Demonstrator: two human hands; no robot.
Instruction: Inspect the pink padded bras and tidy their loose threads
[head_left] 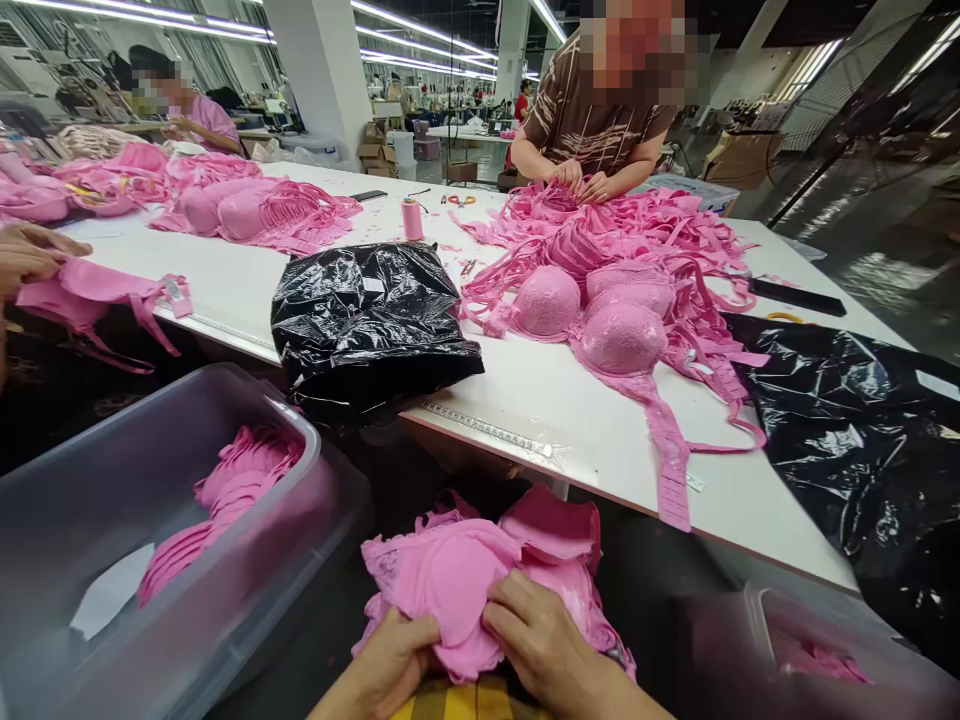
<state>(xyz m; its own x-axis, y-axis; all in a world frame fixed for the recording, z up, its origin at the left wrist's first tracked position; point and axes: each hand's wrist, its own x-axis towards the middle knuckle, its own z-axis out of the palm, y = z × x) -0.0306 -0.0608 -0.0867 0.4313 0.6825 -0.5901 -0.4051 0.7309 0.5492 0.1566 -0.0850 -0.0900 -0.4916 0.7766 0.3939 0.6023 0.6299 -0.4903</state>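
Observation:
A pink bra lies bunched over my lap, its smooth inner cup facing up. My left hand pinches the lower left edge of that cup, thumb on top. At the cup's right side, my right hand has its fingers bent and pressed together on the fabric. Behind the bra, another pink cup is folded upward. Lace trim shows along the left edge. What lies under the fabric is hidden.
A translucent bin with stacked pink cups stands left. On the white table are a black bag, pink bras and a thread spool. Another black bag hangs at right. Co-workers handle pink pieces across and at left.

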